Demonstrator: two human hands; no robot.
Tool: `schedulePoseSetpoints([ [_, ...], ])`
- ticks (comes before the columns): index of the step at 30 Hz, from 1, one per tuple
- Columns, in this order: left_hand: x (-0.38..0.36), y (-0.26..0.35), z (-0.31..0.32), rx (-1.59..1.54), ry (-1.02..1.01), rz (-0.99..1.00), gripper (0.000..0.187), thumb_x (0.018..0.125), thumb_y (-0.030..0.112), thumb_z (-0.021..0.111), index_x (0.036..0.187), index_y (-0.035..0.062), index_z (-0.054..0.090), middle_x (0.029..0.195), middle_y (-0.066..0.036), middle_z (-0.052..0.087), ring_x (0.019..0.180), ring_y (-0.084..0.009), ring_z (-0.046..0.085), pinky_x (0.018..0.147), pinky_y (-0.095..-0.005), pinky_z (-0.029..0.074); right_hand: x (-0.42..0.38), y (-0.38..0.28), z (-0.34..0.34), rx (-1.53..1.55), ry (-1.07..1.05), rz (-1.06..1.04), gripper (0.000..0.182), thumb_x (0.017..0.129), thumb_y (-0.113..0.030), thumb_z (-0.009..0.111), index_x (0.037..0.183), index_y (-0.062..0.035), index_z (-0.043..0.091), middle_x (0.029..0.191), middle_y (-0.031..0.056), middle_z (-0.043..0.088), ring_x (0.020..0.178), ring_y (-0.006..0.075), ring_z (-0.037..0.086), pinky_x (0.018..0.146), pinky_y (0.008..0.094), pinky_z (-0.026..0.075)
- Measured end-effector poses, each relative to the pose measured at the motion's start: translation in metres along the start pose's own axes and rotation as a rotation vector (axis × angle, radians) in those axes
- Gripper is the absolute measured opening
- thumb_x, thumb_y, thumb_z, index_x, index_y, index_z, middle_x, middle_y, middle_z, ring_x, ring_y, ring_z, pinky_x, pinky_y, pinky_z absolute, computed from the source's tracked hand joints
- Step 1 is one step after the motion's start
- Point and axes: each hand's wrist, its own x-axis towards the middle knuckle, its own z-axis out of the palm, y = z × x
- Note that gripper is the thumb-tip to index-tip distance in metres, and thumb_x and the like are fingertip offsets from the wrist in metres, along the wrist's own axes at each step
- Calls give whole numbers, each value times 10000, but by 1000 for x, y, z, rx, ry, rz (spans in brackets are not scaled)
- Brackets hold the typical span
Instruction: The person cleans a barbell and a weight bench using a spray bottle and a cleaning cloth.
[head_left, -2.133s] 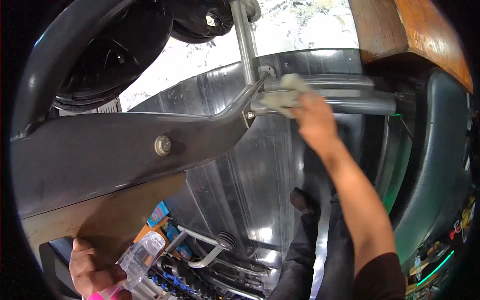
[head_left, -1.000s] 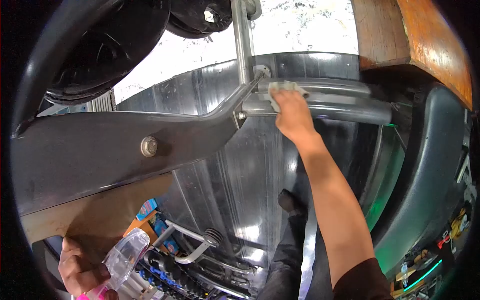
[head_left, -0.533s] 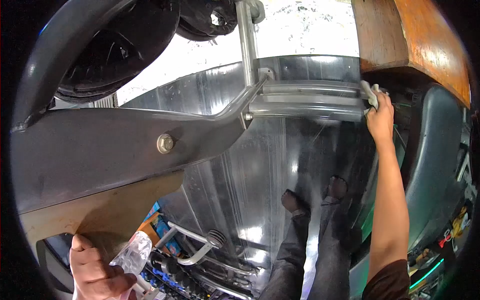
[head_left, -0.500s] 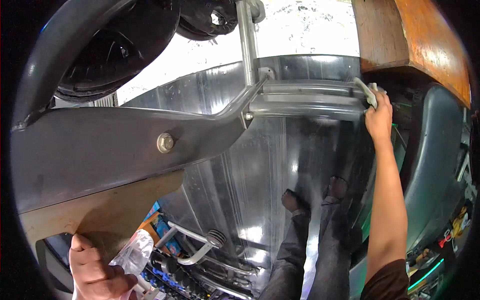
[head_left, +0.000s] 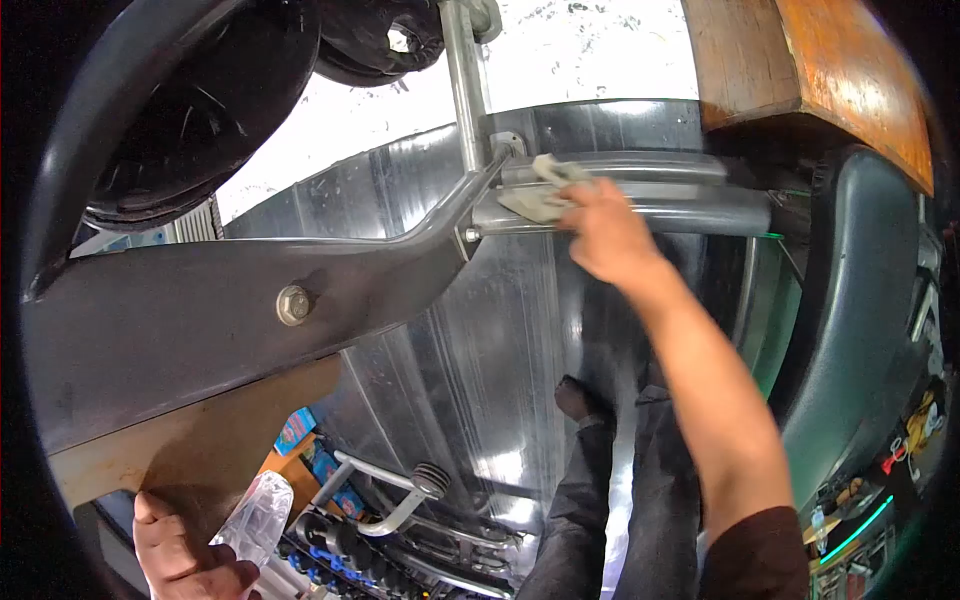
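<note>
My right hand (head_left: pixel 612 232) grips a pale, crumpled cloth (head_left: pixel 540 203), pressed to the grey metal tubes (head_left: pixel 680 212) near their left end bracket. At the lower left, my left hand (head_left: pixel 185 555) is closed around a clear plastic bottle (head_left: pixel 262 510), whose rounded end sticks out to the right. One finger of that hand reaches up to the lower edge of a brown panel (head_left: pixel 200 430). Above the panel runs a broad dark grey metal frame (head_left: pixel 180 320) with a hex bolt (head_left: pixel 294 305).
Black weight plates (head_left: pixel 220 110) hang at the upper left. A padded black bench (head_left: pixel 865 290) stands right, below a wooden box (head_left: pixel 860 60). Underfoot is a shiny dark floor (head_left: pixel 490 350). A dumbbell rack (head_left: pixel 340 555) and a metal bar frame (head_left: pixel 400 505) sit lower down.
My right hand has slid the cloth leftward along the tubes, from their right end to near the bracket. My left hand stays nearly in place; the view has shifted slightly.
</note>
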Motion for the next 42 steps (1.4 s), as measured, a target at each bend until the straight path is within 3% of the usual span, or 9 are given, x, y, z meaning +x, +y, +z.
schedulePoseSetpoints([
  [5, -4, -1, -6, -5, 1, -7, 251, 589, 268, 646, 657, 79, 495, 694, -87, 457, 692, -321, 491, 730, -461, 382, -57, 65, -55, -143, 238, 260, 247, 661, 66, 597, 820, -68, 731, 1196, 94, 667, 1147, 371, 554, 1036, 446, 446],
  [10, -2, 0, -5, -5, -5, -15, 253, 598, 272, 648, 662, 78, 499, 701, -90, 462, 700, -325, 497, 737, -465, 388, -27, 22, 15, -313, 450, 410, 395, 736, 13, 607, 1107, -85, 700, 1263, 125, 636, 1184, 370, 539, 1079, 474, 395],
  [13, 0, 3, -5, 6, -9, -13, 255, 603, 275, 649, 664, 77, 501, 706, -91, 464, 706, -327, 501, 741, -467, 392, 24, -28, 70, -50, 289, 284, 418, 892, -74, 543, 1284, -164, 654, 1249, 88, 644, 1192, 324, 561, 1055, 466, 426],
  [14, 0, 5, -4, 9, -10, -16, 255, 605, 275, 649, 665, 76, 502, 707, -92, 465, 707, -328, 503, 742, -468, 394, 37, -40, 84, -16, 255, 205, 520, 755, 13, 624, 1248, -142, 686, 1363, 75, 596, 1250, 321, 528, 1075, 433, 438],
  [20, -4, 5, -4, -3, 1, -19, 258, 615, 280, 652, 671, 74, 506, 716, -95, 470, 718, -332, 511, 750, -472, 401, 5, -9, 25, -103, 7, -66, 623, 695, 29, 682, 1274, -202, 675, 1396, 16, 568, 1346, 335, 462, 1120, 421, 432],
  [24, -9, 3, -8, -7, 7, -11, 260, 623, 284, 653, 675, 73, 509, 721, -97, 474, 725, -335, 516, 756, -475, 406, -59, 49, -53, -151, 147, 416, 725, 623, 156, 628, 1295, -113, 656, 1416, 124, 545, 1319, 371, 468, 1150, 438, 376],
  [31, -7, 1, -5, -17, 22, 2, 265, 635, 289, 656, 681, 70, 514, 731, -101, 480, 737, -341, 526, 765, -481, 415, -66, 40, -2, -312, 464, 485, 729, 689, 94, 599, 1392, -98, 578, 1464, 119, 499, 1433, 402, 333, 1221, 483, 251],
  [37, 2, 10, -1, -14, 3, 28, 269, 646, 294, 658, 687, 68, 519, 740, -105, 485, 748, -345, 534, 773, -485, 423, 10, -34, 76, -98, 348, 182, 386, 835, -50, 566, 1196, -84, 697, 1328, 89, 602, 1287, 342, 494, 1127, 499, 370],
  [42, 1, 9, -3, -13, 3, 42, 272, 655, 298, 660, 691, 67, 522, 747, -107, 489, 757, -349, 541, 780, -489, 430, -17, 14, 9, -158, 30, 1, 557, 712, -61, 630, 1254, -167, 694, 1355, 66, 599, 1220, 357, 523, 1051, 454, 447],
])
